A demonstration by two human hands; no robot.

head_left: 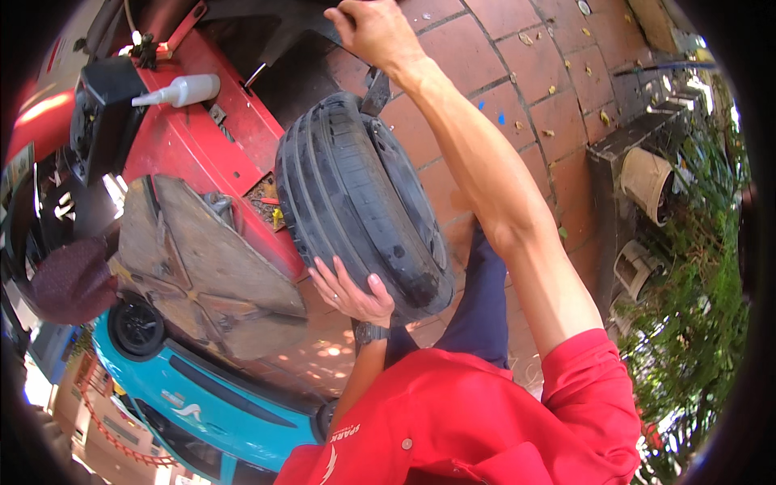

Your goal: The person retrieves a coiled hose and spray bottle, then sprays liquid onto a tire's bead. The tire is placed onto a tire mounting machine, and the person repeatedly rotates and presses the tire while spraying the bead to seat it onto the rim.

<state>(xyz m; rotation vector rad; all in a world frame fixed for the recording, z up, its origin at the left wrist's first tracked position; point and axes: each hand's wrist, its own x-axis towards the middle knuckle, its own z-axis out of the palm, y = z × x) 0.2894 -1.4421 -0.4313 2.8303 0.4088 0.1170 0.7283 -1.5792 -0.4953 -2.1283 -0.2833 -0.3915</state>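
Note:
A black car tyre (347,178) stands on edge against the side of a red machine (190,145). My left hand (353,293), with a ring and a dark wristwatch, lies on the near part of its tread, fingers stretched out. Beyond the far end of the tyre, my right hand (376,32) is raised at the top edge of the view with its fingers curled closed. Whatever it may grip is out of sight. A dark metal piece (376,90) sits between that hand and the tyre, touching or very near the sidewall.
A white squeeze bottle (190,90) lies on the red machine. Left of the tyre is a worn metal turntable (198,267). A teal car (206,388) stands at lower left. Pale pots (645,184) and green plants (695,307) line the right side of the tiled floor (517,97).

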